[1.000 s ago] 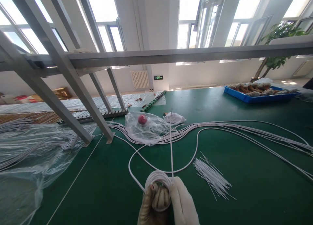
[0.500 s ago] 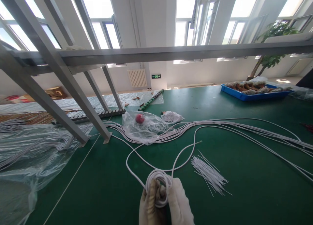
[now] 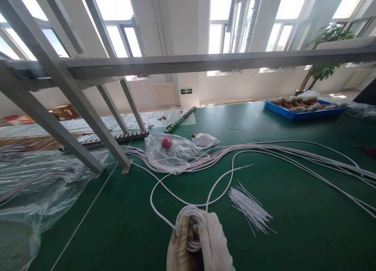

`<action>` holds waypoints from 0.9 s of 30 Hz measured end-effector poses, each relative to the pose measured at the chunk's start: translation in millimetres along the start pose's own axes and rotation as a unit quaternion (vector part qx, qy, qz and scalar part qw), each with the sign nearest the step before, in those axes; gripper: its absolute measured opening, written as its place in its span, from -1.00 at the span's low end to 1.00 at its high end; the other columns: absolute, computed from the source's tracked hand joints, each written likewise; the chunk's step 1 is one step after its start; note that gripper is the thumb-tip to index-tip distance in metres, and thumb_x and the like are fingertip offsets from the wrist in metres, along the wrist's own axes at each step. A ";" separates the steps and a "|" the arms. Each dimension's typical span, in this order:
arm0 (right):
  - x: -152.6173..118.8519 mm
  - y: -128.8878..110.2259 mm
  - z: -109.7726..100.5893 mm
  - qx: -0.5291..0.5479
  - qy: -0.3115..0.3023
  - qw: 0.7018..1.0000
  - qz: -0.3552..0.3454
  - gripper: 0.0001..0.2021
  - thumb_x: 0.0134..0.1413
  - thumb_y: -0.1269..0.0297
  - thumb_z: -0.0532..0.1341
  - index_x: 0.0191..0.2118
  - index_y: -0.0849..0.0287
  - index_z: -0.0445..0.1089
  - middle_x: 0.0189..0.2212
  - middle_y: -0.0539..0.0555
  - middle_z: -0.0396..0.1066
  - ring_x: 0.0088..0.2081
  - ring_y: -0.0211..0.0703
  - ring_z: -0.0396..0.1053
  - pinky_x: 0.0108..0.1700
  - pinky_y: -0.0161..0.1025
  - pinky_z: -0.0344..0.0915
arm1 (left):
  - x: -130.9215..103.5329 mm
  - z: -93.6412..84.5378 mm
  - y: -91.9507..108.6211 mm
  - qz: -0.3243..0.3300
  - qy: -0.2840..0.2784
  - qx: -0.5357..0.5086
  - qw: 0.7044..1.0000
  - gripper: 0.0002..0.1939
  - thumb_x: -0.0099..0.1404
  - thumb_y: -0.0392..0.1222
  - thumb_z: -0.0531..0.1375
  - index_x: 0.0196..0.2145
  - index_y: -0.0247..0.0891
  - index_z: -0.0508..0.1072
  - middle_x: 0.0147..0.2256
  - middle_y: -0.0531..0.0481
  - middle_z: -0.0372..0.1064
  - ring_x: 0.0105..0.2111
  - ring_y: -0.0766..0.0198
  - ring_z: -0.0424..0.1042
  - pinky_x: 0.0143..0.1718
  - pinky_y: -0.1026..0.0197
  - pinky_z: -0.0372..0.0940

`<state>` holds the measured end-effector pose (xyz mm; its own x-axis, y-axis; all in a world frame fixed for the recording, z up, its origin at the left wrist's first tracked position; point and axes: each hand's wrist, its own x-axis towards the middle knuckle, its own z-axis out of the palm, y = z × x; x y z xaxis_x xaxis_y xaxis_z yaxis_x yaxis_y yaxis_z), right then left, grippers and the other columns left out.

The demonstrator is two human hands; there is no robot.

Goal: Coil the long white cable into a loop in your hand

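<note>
Both gloved hands are down at the bottom edge of the view, pressed together around a small coil of white cable (image 3: 189,224). The left hand (image 3: 179,249) has its fingers curled through the loops, and the right hand (image 3: 216,245) is wrapped closed against the coil's right side, so both are gripping it. The coil sits just above the green worktop (image 3: 293,231), right in front of the person. One strand runs off the coil to the left in a wide loop across the worktop, and another arcs up and to the right, ending in a free tip (image 3: 251,165) near a little pile of thin white ties (image 3: 249,208). Further back there's a long bundle of white cables (image 3: 293,151) stretching off to the right, with a crumpled clear plastic bag (image 3: 173,153) holding something red (image 3: 166,142). A blue tray (image 3: 302,113) sits at the far right, more plastic sheeting (image 3: 35,188) on the left, and a grey metal frame (image 3: 88,102) stands over it all.
</note>
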<state>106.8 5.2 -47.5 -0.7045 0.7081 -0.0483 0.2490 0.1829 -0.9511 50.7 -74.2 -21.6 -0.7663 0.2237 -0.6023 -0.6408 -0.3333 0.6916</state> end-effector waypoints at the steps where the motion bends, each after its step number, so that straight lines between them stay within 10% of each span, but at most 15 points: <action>1: 0.6 0.8 0.4 -0.024 0.006 1.000 -0.015 -0.65 0.53 0.02 -0.05 0.04 0.07 0.37 -0.14 0.25 0.49 -0.17 0.09 0.58 -0.23 -0.11 0.61 | 3.1 -3.4 3.4 -0.013 0.011 0.026 1.000 -0.88 0.32 -0.28 0.33 -0.27 -0.08 0.47 -0.18 -0.13 0.58 0.06 -0.20 0.53 0.16 -0.26 0.42; 8: 7.3 3.8 -1.4 -0.212 -0.002 0.968 -0.130 -0.66 0.51 0.17 -0.05 0.10 0.16 0.40 -0.13 0.30 0.54 -0.11 0.23 0.58 -0.20 0.01 0.59 | 9.4 -13.4 22.4 -0.039 -0.004 0.102 0.994 -0.74 0.18 -0.34 0.40 -0.26 -0.10 0.43 -0.25 -0.08 0.52 0.05 -0.19 0.52 0.18 -0.17 0.38; 18: 1.4 7.7 -4.4 -0.368 -0.013 0.902 -0.226 -0.87 0.42 0.30 0.07 -0.13 0.09 0.37 -0.36 0.11 0.45 -0.40 0.02 0.49 -0.40 -0.17 0.40 | 14.5 -19.3 27.6 0.005 -0.140 0.109 0.984 -0.57 -0.02 0.13 0.55 -0.28 -0.15 0.64 -0.17 -0.18 0.60 0.06 -0.26 0.50 0.28 -0.25 0.26; 27: 4.6 1.7 -3.0 -0.477 -0.049 0.833 -0.277 -0.82 0.14 0.58 0.14 -0.25 0.14 0.38 -0.45 0.13 0.46 -0.48 0.05 0.45 -0.39 -0.08 0.45 | 6.0 -9.6 36.9 -0.044 -0.150 0.080 0.984 -0.56 -0.05 -0.07 0.61 -0.26 -0.33 0.65 -0.25 -0.22 0.58 -0.08 -0.19 0.58 0.14 -0.15 0.41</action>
<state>106.0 10.8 -48.5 -0.9263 0.2838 0.2480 0.2491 0.9548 -0.1623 22.9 -93.9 -3.6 -0.6709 0.5145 -0.5341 -0.6859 -0.1567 0.7106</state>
